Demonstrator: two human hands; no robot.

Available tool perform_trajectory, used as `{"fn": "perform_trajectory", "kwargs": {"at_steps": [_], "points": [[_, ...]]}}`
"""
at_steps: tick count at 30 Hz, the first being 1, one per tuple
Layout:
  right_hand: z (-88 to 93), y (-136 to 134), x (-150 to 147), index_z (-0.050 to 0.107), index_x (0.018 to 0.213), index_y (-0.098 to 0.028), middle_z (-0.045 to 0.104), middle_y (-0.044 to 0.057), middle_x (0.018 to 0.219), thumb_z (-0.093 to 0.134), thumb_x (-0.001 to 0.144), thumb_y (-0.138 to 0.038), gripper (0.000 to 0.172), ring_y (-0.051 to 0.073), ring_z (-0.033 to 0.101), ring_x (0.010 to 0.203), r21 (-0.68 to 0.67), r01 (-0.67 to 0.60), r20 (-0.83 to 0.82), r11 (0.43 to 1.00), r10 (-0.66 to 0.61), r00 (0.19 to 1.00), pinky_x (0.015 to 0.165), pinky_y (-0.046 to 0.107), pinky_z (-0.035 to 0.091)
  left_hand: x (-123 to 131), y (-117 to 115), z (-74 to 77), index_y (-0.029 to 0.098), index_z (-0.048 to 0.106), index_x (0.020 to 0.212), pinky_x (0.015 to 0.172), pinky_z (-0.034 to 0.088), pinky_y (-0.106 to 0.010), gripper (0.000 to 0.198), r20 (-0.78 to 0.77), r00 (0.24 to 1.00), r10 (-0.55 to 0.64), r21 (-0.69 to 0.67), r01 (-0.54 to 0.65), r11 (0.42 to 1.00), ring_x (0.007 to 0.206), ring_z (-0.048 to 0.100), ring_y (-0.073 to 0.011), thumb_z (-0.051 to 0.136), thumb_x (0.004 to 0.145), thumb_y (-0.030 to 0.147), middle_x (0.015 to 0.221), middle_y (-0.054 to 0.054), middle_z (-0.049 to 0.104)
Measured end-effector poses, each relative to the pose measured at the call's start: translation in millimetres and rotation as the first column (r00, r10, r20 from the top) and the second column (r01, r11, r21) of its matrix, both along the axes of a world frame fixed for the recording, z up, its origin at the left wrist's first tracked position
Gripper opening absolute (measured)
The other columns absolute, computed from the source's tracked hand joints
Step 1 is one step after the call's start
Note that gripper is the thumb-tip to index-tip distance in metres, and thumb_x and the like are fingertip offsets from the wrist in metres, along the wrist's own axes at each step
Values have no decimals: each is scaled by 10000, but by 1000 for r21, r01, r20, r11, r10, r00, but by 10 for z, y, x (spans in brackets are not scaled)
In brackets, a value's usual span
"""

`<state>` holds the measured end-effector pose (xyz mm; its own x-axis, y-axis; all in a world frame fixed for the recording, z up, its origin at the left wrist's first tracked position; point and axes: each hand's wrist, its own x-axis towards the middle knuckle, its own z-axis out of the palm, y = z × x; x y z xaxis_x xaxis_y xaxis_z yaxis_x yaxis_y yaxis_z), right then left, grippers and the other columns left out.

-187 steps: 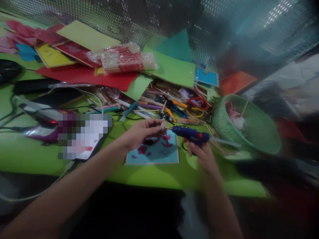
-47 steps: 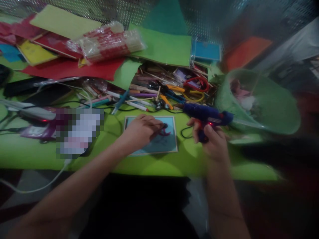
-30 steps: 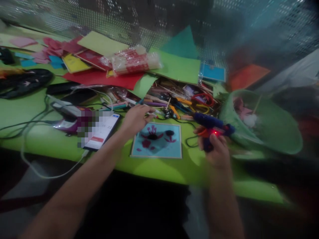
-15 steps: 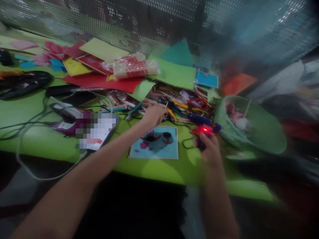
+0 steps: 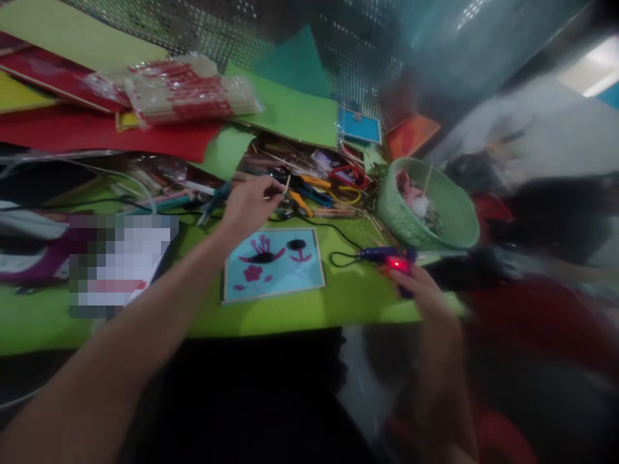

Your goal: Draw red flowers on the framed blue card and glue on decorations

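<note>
My left hand is closed in a pinch, with a short thin wooden stick standing up at its fingertips. It hovers just beyond the light blue card, which bears dark pink and black flower shapes. To the right of the card, my right hand grips a dark blue glue gun with a glowing red light; its nozzle end is blurred. A black cord loops beside the gun. Behind the left hand lie yellow-handled tools and red-handled scissors.
A green basket with scraps and a stick stands at the right. A phone-like device, partly pixelated, lies at the left. Coloured sheets and a plastic-wrapped pack of sticks cover the back of the green table.
The view has shifted, moving the table's things leftward in the picture. My right hand has carried the glue gun farther from the card. My left hand still pinches the stick.
</note>
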<state>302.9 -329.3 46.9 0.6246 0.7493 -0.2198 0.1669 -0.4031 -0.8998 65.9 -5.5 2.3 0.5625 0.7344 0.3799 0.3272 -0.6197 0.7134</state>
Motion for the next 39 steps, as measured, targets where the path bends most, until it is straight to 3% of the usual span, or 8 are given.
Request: {"fn": "perform_trajectory", "kwargs": {"at_steps": [6,10,16,20,24,30,35,39], "points": [[-55,-77,12,835,812,-172,797,88,821,853,618,-680,544,263,699,807,-263,-127,54,956,145,988,715,332,521,16,-22,12,160,715,928,776,490,-272,111,236,971,29,-260,35,965,809,632,-163,692,832,212,865,-15,731],[-155,24,23,814,863,-182,790,100,920,765,718,-679,520,290,685,907,-329,-166,178,930,234,956,817,372,513,-16,-33,-34,150,704,923,757,498,-259,117,387,918,83,-450,110,886,768,631,-139,723,819,200,817,-3,709],[-316,71,92,705,863,-196,708,114,998,573,864,-679,501,289,628,939,-345,-156,602,925,346,720,850,418,483,-172,-163,-50,152,700,894,672,523,-246,99,534,832,146,-653,297,697,672,652,-118,738,848,231,773,-9,702],[-84,78,-27,702,950,-212,691,101,1012,563,931,-643,454,292,644,929,-425,-12,742,905,356,568,819,415,473,-236,-260,-35,156,709,937,742,575,-275,112,600,780,177,-705,411,577,727,698,-120,753,847,206,853,-20,734],[289,382,-375,695,1035,-231,706,79,1034,543,1003,-507,317,251,674,891,-261,-52,810,964,247,532,791,380,490,-255,-326,-2,161,726,1001,824,587,-298,218,645,746,168,-708,499,501,792,720,-121,802,797,149,936,-28,754],[491,1348,-1036,722,1161,-225,735,80,1089,581,1000,-275,220,233,687,979,-17,-497,798,867,311,516,863,365,530,-315,-397,72,169,742,1035,754,561,-275,305,660,742,117,-691,538,483,843,737,-154,862,757,204,960,-41,763],[385,1921,-1290,729,1228,-212,741,87,1090,650,942,-241,298,216,684,872,43,-523,776,851,301,555,810,355,545,-339,-406,91,165,725,979,745,565,-293,402,668,739,88,-660,535,527,817,715,-162,944,661,275,949,-39,760],[246,2023,-1287,782,1007,-227,748,41,941,690,900,-210,143,200,678,810,126,-512,738,850,265,621,758,328,546,-311,-398,62,156,710,926,767,566,-302,422,675,731,96,-652,531,541,797,691,-150,966,618,287,911,-31,751]]}}
